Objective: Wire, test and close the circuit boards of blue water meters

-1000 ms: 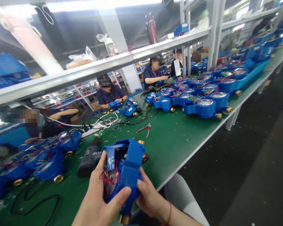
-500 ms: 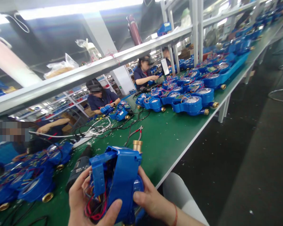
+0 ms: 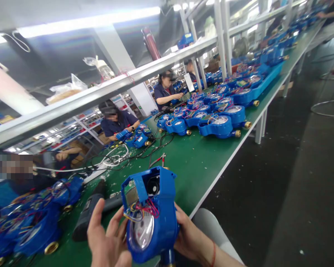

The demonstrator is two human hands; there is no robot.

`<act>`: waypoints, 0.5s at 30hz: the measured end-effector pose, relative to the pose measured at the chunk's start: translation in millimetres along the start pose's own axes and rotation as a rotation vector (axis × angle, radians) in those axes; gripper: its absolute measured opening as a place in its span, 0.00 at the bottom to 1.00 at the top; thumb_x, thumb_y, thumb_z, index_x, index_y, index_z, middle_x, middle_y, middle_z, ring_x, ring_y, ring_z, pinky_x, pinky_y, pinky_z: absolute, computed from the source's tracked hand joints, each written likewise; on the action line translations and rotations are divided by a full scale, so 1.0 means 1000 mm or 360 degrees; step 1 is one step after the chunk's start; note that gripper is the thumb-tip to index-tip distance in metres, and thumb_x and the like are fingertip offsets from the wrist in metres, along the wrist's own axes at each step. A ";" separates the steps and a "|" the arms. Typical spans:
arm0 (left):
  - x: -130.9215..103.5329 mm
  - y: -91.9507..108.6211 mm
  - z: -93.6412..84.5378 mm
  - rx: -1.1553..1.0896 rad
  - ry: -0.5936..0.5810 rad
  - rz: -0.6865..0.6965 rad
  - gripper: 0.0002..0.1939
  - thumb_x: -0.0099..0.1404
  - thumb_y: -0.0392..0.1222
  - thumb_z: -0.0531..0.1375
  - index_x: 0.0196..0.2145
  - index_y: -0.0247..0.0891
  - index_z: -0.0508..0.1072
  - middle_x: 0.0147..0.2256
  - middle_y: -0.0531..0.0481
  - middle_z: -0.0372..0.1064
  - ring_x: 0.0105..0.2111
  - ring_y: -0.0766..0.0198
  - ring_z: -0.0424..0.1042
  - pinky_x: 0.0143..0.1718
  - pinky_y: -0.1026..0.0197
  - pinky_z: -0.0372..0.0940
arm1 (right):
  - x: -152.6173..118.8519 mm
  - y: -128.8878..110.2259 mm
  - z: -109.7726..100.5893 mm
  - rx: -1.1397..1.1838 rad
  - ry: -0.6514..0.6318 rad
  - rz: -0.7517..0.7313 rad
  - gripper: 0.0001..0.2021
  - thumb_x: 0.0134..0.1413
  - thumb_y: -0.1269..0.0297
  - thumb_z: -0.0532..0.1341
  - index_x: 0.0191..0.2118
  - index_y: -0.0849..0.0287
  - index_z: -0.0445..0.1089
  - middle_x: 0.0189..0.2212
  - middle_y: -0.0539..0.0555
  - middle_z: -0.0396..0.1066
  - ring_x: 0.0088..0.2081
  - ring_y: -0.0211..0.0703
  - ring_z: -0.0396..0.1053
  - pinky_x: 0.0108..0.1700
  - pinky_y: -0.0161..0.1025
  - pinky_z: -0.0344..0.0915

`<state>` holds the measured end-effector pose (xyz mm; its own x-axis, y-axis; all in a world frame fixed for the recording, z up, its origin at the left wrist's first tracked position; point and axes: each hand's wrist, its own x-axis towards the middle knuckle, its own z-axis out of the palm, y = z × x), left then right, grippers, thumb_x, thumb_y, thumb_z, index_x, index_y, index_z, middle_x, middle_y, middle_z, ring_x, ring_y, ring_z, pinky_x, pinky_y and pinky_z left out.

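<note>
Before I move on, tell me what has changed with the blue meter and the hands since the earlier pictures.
The blue meter has been turned so its round dial now faces the camera. The left hand has opened from its grip, the index finger lifted off the casing. The right hand still holds the other side. The power tool and pliers stayed on the table.

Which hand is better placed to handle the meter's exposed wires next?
Probably the left hand: its raised finger is free, on the wires' side, while the right hand holds the meter from the opposite side.
</note>
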<state>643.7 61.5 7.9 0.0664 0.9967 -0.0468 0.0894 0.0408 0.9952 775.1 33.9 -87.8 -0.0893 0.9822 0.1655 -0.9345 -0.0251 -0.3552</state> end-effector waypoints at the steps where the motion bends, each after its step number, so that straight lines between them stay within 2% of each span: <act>1: -0.001 -0.002 0.008 -0.0082 -0.0028 -0.0070 0.39 0.53 0.58 0.66 0.60 0.52 0.60 0.45 0.47 0.75 0.49 0.45 0.73 0.50 0.45 0.69 | 0.001 -0.002 -0.003 -0.0023 0.0043 0.0007 0.23 0.51 0.52 0.62 0.51 0.56 0.65 0.42 0.54 0.74 0.41 0.43 0.74 0.44 0.41 0.69; 3: -0.003 -0.006 0.026 -0.0233 -0.0103 -0.0246 0.37 0.51 0.55 0.68 0.58 0.49 0.65 0.43 0.46 0.76 0.49 0.44 0.73 0.48 0.47 0.70 | 0.003 -0.007 -0.007 -0.0086 0.0104 0.0014 0.23 0.52 0.47 0.58 0.49 0.55 0.66 0.38 0.54 0.75 0.40 0.46 0.74 0.43 0.44 0.69; 6: 0.001 -0.007 0.050 -0.0385 -0.0226 -0.0479 0.29 0.52 0.49 0.69 0.50 0.39 0.74 0.40 0.41 0.78 0.47 0.43 0.74 0.45 0.49 0.72 | 0.008 -0.015 -0.013 -0.0269 0.0216 -0.0029 0.25 0.51 0.43 0.55 0.44 0.58 0.69 0.33 0.55 0.74 0.36 0.50 0.73 0.40 0.48 0.70; 10: 0.017 -0.003 0.073 -0.0560 -0.0409 -0.0556 0.22 0.56 0.45 0.68 0.47 0.34 0.75 0.40 0.41 0.78 0.44 0.47 0.76 0.45 0.53 0.72 | 0.021 -0.037 -0.030 -0.0682 0.0448 -0.0281 0.26 0.55 0.38 0.52 0.39 0.58 0.70 0.34 0.54 0.73 0.38 0.47 0.71 0.44 0.46 0.68; 12: 0.026 -0.003 0.085 -0.0635 -0.0464 -0.0538 0.20 0.59 0.42 0.66 0.49 0.33 0.74 0.42 0.41 0.77 0.43 0.50 0.76 0.44 0.55 0.72 | 0.030 -0.054 -0.044 -0.0964 0.0573 -0.0422 0.24 0.58 0.40 0.53 0.36 0.59 0.70 0.35 0.53 0.73 0.38 0.43 0.70 0.44 0.43 0.67; 15: 0.035 -0.010 0.107 -0.0691 -0.0448 -0.0466 0.19 0.61 0.34 0.63 0.50 0.31 0.71 0.43 0.40 0.77 0.41 0.54 0.77 0.43 0.59 0.72 | 0.043 -0.081 -0.066 -0.1429 0.0686 -0.0537 0.22 0.60 0.45 0.56 0.30 0.62 0.67 0.28 0.50 0.68 0.32 0.39 0.68 0.39 0.40 0.67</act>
<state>751.7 88.6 -12.6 0.3664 0.8852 -0.2868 -0.2668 0.3952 0.8790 869.4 90.2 -112.3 0.4230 0.9002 0.1041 -0.2737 0.2364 -0.9323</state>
